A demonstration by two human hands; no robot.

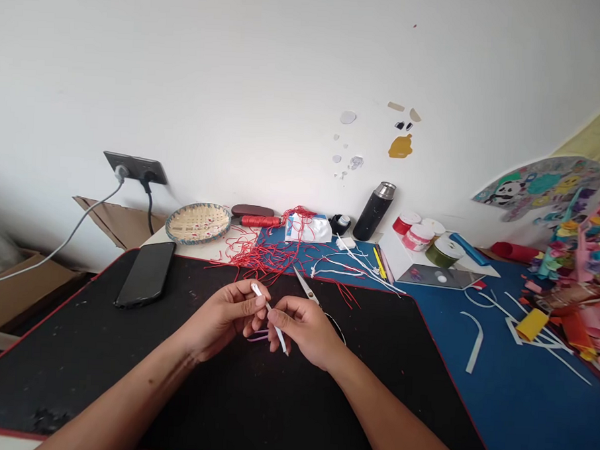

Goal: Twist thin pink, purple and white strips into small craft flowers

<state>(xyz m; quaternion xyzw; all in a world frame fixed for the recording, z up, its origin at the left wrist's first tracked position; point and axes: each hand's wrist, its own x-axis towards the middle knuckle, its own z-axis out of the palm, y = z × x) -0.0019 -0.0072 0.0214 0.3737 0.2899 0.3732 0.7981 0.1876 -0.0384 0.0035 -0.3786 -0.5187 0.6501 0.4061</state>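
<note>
Above the black mat (197, 406), a narrow white strip (278, 335) slants between my two hands. My left hand (229, 315) pinches its upper part between thumb and fingers. Close beside it, my right hand (308, 331) grips the strip lower down, and the free end pokes out below the fingers. I cannot tell whether the strip is paper or ribbon. Just behind my right hand lie scissors (307, 288), blades pointing away to the left and handles partly hidden. A thin purple band (259, 336) shows under my hands; its kind is unclear.
Loose red cords (266, 257) spread behind the mat, near a woven basket (198, 222) and white cords (348, 263). A phone (146, 275) lies at left. A black flask (375, 212) and ribbon spools (445, 250) stand at back right. Colourful paper pieces (574, 316) crowd the right.
</note>
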